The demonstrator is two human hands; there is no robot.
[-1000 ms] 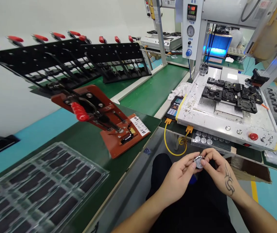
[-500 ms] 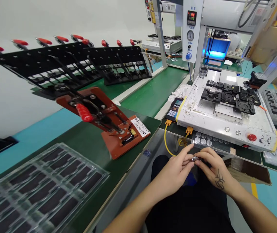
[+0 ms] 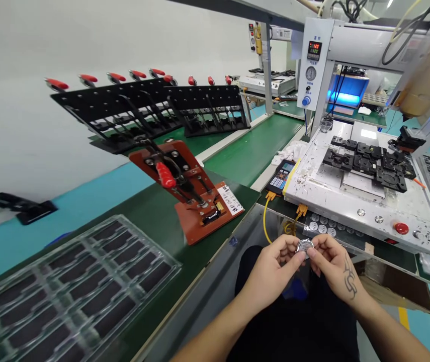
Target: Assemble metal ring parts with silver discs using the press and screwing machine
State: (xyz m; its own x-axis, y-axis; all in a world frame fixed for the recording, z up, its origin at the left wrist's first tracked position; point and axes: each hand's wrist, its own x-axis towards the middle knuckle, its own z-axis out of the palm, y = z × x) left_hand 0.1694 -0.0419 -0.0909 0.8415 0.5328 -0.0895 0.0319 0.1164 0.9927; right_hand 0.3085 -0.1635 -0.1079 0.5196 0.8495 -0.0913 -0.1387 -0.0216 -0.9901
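Observation:
A small shiny round metal part is held over my lap, between both hands. My left hand pinches its left edge with thumb and curled fingers. On its right edge, my right hand grips with thumb and fingertips; a dark tattoo marks the back of that hand. The flat face of the part is turned up toward me. Just beyond the hands lies a clear sheet with round silver pieces, under the front edge of the white machine.
To the left stands a red-brown clamp fixture with a red handle, and nearer a clear tray with dark compartments. Black racks stand behind. A keypad controller and yellow cables sit beside the machine. An open cardboard box is at the right.
The view has shifted left and up. My left hand's raised index finger has curled in, and the metal part now shows its round face between both hands' fingertips.

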